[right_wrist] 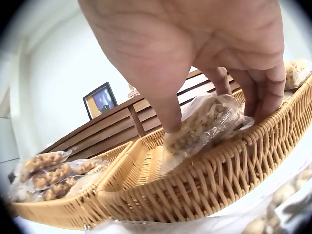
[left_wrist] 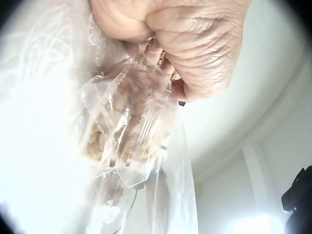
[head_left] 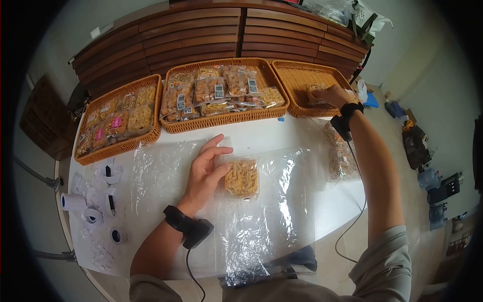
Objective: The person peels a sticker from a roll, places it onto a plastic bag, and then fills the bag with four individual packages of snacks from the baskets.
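Observation:
In the right-hand wicker basket [head_left: 288, 80], my right hand [head_left: 334, 95] grips a clear-wrapped snack packet [right_wrist: 207, 124], thumb on one side and fingers on the other. My left hand [head_left: 204, 168] is at the table's middle, its fingers loosely bent. Its thumb tip reaches the left edge of another wrapped snack packet [head_left: 242, 178], yellowish and square. That packet lies flat on a large clear plastic bag [head_left: 266, 221]. From the left wrist, the packet's crimped wrapper [left_wrist: 126, 122] shows below the hand [left_wrist: 195, 44].
Two more wicker baskets, the middle one [head_left: 229, 120] and the left one [head_left: 151, 133], hold several wrapped snacks. A filled clear bag [head_left: 342, 156] lies at the right. Label rolls [head_left: 93, 216] and a black pen [head_left: 111, 204] lie at the left. Slatted wooden cabinets [head_left: 191, 32] stand behind.

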Demonstrator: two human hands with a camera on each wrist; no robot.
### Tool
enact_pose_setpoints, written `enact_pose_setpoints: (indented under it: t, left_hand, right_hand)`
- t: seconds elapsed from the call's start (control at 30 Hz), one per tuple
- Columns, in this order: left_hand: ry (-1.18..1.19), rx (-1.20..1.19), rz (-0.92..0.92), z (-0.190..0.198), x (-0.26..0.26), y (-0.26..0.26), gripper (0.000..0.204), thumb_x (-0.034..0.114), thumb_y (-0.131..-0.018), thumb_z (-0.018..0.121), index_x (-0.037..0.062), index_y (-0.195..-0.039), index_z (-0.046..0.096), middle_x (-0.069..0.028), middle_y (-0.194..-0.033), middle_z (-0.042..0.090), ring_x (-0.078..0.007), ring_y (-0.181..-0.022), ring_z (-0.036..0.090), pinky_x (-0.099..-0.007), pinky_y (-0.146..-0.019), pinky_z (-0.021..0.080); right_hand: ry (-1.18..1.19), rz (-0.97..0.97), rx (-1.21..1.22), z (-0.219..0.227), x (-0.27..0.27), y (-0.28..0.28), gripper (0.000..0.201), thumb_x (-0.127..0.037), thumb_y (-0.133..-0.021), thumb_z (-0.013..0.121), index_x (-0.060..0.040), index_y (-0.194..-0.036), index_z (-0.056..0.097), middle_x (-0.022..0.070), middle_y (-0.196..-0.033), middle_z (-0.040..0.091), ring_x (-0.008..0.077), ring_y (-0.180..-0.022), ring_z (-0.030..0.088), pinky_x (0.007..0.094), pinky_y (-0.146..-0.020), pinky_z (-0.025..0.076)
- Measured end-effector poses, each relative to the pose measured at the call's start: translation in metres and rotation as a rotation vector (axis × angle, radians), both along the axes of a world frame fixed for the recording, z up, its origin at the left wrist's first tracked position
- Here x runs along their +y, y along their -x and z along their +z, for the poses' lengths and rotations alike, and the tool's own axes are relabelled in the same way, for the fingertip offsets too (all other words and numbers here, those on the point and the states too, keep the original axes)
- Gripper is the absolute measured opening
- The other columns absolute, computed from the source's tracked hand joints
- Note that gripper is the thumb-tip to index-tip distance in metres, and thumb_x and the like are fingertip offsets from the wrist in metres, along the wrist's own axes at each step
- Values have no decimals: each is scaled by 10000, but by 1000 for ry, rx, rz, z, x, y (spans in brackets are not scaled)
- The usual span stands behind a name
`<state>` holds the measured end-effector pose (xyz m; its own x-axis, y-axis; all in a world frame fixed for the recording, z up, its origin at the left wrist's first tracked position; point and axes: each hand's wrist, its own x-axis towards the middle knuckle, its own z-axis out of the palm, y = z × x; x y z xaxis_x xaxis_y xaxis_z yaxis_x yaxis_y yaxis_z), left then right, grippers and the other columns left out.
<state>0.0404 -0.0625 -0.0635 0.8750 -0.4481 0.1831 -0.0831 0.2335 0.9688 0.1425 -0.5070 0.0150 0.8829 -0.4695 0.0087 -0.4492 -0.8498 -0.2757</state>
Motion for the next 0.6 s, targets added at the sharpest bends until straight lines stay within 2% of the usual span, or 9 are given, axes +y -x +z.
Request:
enact_pose_setpoints:
  t: [0.07,0.17,0.27,0.37,0.47,0.57,0.6]
  left_hand:
    - [-2,0,1,0,0,0,306,-34,-867,583,-31,-1170,628,-162,-1562,324,-248,-1441,333,-364,-1164,289]
    - [-5,-1,2,1,0,0,304,-34,-869,583,-32,-1170,628,-162,-1560,326,-246,-1440,335,-364,-1164,292]
    - [-2,-6,4,2,0,0,305,-34,-870,585,-32,-1171,628,-161,-1558,328,-247,-1439,337,-365,-1163,295]
    - [3,-8,3,1,0,0,306,-33,-870,587,-31,-1173,628,-160,-1556,330,-248,-1440,338,-366,-1163,296]
    - [3,-6,1,1,0,0,306,-32,-870,589,-31,-1174,629,-161,-1555,333,-250,-1441,337,-368,-1164,295]
    - [-11,-14,7,0,1,0,305,-28,-871,590,-31,-1173,630,-160,-1555,334,-250,-1440,339,-368,-1164,295]
    - [-11,-14,8,0,1,0,303,-25,-871,591,-31,-1172,630,-159,-1555,335,-250,-1439,340,-367,-1163,295]
  right_hand:
    - [67,-57,-24,-2,4,-5,591,-492,-736,789,48,-972,750,179,-950,747,260,-841,732,344,-735,554]
    - [-199,27,31,18,26,7,597,-432,-699,833,68,-1010,737,196,-991,741,270,-906,727,338,-760,555]
    - [-215,66,-20,15,43,8,705,-402,-676,851,84,-1156,673,223,-1052,725,289,-973,714,336,-824,548]
    - [-126,82,-102,3,40,-3,802,-356,-675,860,65,-1296,575,231,-1123,702,314,-1034,693,333,-896,529]
    - [-144,84,-76,3,41,-6,864,-307,-669,861,36,-1372,495,249,-1193,668,310,-1128,655,333,-965,500]
    - [-31,155,-157,2,57,-7,904,-255,-692,851,18,-1435,415,294,-1297,563,357,-1203,585,369,-993,492]
    - [80,191,-163,0,64,-6,877,-221,-710,822,4,-1448,404,308,-1307,546,373,-1217,570,382,-1003,487]
